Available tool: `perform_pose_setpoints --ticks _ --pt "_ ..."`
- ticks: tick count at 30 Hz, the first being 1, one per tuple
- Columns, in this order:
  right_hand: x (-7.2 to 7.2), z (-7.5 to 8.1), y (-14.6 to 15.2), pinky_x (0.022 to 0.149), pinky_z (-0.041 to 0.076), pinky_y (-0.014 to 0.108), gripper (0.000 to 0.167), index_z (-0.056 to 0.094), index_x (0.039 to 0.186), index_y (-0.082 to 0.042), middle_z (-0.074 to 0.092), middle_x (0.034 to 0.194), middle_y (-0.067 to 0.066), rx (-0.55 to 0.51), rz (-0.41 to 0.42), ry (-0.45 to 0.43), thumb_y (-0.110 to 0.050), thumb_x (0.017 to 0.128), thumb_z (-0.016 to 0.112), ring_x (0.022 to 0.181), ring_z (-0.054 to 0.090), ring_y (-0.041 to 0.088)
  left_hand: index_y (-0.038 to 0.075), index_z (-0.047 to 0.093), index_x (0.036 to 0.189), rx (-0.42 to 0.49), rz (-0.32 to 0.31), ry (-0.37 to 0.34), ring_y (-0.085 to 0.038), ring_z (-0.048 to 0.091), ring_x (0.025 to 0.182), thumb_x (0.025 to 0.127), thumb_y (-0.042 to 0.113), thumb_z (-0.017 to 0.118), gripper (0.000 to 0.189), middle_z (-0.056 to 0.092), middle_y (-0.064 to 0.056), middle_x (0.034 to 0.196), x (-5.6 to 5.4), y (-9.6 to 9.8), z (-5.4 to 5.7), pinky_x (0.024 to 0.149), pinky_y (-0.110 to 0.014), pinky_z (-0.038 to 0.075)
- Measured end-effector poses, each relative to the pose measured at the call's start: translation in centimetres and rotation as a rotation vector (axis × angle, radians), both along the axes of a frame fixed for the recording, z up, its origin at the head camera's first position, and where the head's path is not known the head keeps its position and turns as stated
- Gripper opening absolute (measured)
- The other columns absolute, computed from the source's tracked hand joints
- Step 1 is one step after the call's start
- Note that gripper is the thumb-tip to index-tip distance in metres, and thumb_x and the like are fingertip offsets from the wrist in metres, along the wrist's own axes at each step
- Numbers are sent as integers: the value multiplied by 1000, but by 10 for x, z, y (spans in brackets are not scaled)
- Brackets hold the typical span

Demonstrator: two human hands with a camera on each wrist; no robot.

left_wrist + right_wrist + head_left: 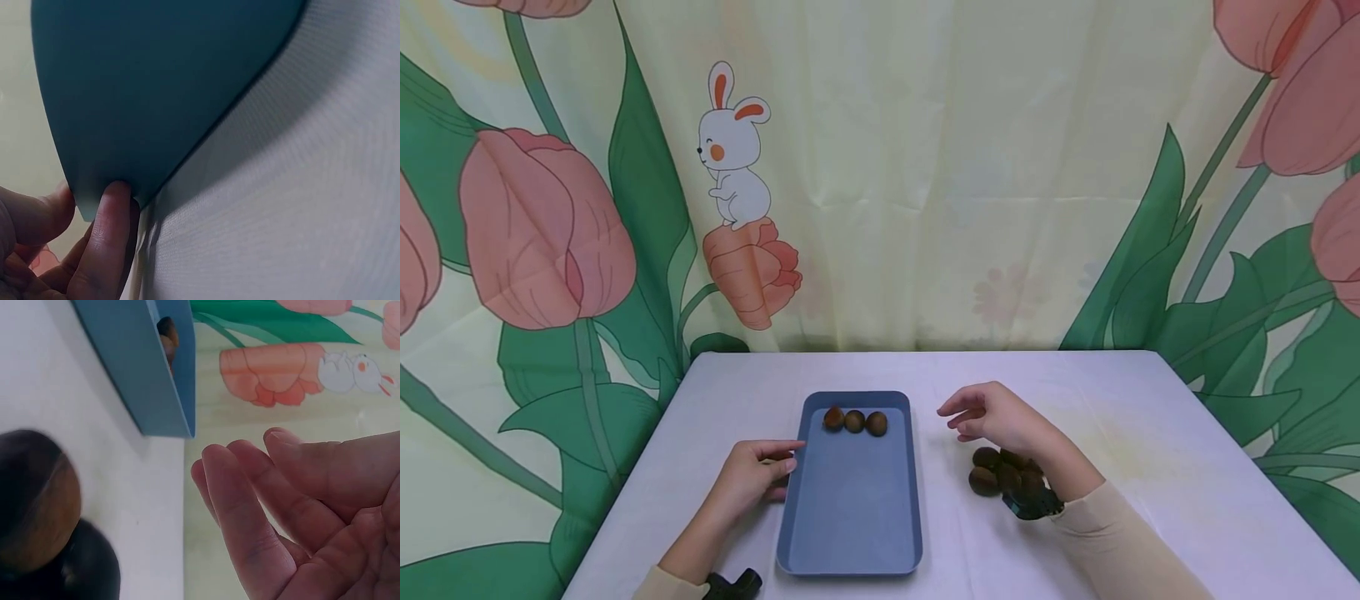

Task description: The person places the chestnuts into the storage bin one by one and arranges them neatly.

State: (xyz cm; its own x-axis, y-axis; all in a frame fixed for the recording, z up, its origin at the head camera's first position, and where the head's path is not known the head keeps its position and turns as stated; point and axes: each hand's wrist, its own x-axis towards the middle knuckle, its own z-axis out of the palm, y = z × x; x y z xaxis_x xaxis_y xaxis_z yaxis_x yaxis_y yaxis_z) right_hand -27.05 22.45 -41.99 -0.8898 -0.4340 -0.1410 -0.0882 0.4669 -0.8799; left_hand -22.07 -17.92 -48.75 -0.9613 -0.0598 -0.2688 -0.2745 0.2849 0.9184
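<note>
A blue-grey rectangular tray (850,500) lies on the table, with three brown chestnuts (854,421) in a row at its far end. My left hand (752,475) holds the tray's left edge; in the left wrist view a fingertip (114,194) presses the outer wall while another digit meets the rim. To the right of the tray, my right hand (992,414) hovers with loosely bent fingers and nothing between them. Beneath its wrist lies a pile of several chestnuts (984,481), partly hidden by the forearm and wrist camera.
A white cloth covers the table (955,550). Behind its far edge hangs a curtain (925,208) printed with tulips and a rabbit. Black wrist cameras are strapped on both arms, the right one (1033,504) close to the chestnut pile.
</note>
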Motion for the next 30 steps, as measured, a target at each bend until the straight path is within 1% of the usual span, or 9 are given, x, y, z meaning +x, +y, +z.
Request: perform_pose_setpoints --ticks 4,6,11,13,17,20,25,30 --pt "7 -3 14 89 69 41 28 74 125 -1 72 132 27 3 -28 -4 5 99 65 118 73 42 9 79 129 9 -2 -2 -17 75 82 100 -1 72 31 73 -18 121 0 0 -1 67 -37 68" --pt "11 -4 20 86 69 42 27 75 125 -1 72 133 27 -1 -57 -11 5 100 66 118 73 41 8 79 129 10 -4 0 -17 75 82 100 -1 71 31 73 -18 121 0 0 -1 67 -37 68" --pt "20 -4 37 80 70 41 28 72 128 2 72 133 26 -15 -125 -25 3 100 67 112 75 38 8 79 129 16 -1 -1 -17 74 83 100 -1 71 31 72 -18 120 1 0 -1 68 -37 68" --pt "24 -4 44 78 70 40 29 71 129 4 72 133 26 -19 -138 -26 2 100 68 111 76 36 8 79 129 16 1 -1 -17 74 83 100 -1 71 31 72 -18 120 1 0 -1 68 -37 68" --pt "29 -6 59 77 70 39 31 69 130 5 71 134 27 -12 -152 -19 1 100 69 113 75 35 8 80 128 13 6 0 -17 74 83 99 -1 72 31 72 -19 121 1 0 -1 68 -37 69" --pt "33 -7 68 76 69 37 31 70 130 5 73 132 26 25 -184 -10 -2 100 71 112 76 33 8 80 128 11 8 0 -17 75 83 99 -1 73 31 72 -20 122 2 0 -1 69 -37 69" --pt "38 -11 80 73 69 36 31 71 129 2 75 127 24 110 -267 -6 -4 99 73 103 76 27 8 79 128 4 7 1 -17 75 84 99 0 73 31 72 -20 125 2 0 -1 69 -37 69" --pt "41 -15 89 71 68 38 31 71 129 2 74 126 23 161 -307 -2 -3 98 72 97 74 23 8 79 129 6 0 4 -17 74 84 100 0 72 31 72 -19 123 1 0 -2 68 -37 69"
